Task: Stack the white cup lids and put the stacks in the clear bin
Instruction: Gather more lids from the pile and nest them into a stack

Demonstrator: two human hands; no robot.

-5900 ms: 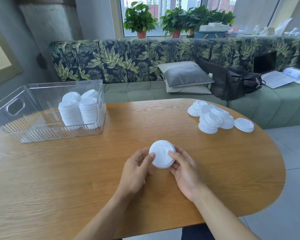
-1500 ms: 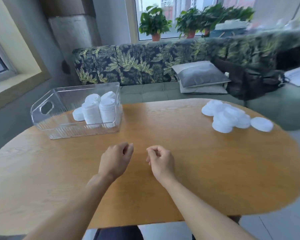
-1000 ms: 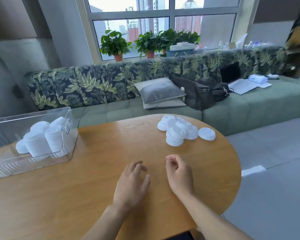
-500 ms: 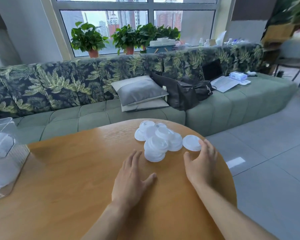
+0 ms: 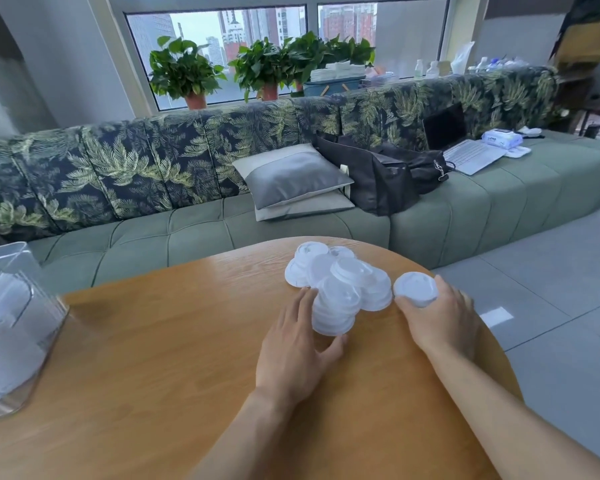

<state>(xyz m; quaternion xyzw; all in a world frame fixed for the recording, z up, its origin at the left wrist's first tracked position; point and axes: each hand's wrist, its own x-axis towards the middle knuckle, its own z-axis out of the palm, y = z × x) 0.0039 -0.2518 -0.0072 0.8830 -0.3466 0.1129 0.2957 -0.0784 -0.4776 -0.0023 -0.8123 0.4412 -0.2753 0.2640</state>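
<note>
A pile of white cup lids point(image 5: 340, 271) lies at the far right of the wooden table point(image 5: 153, 341). My left hand point(image 5: 297, 344) grips a short stack of lids point(image 5: 333, 313) at the near side of the pile, thumb under its front edge and fingers along its left. My right hand point(image 5: 440, 317) holds a single lid point(image 5: 414, 289) just right of the pile, thumb and fingers around its rim. The clear bin point(image 5: 11, 323) stands at the left edge, blurred, with white lid stacks inside.
The table's rounded right edge runs just beyond my right hand, with grey floor tiles point(image 5: 551, 289) below. A green sofa point(image 5: 222, 230) with a grey cushion point(image 5: 291, 178), a black bag point(image 5: 378, 174) and a laptop point(image 5: 465, 147) stands behind the table.
Both hands moved forward from the bare table to the lid pile. The left now grips the near stack and the right has closed around the lone lid.
</note>
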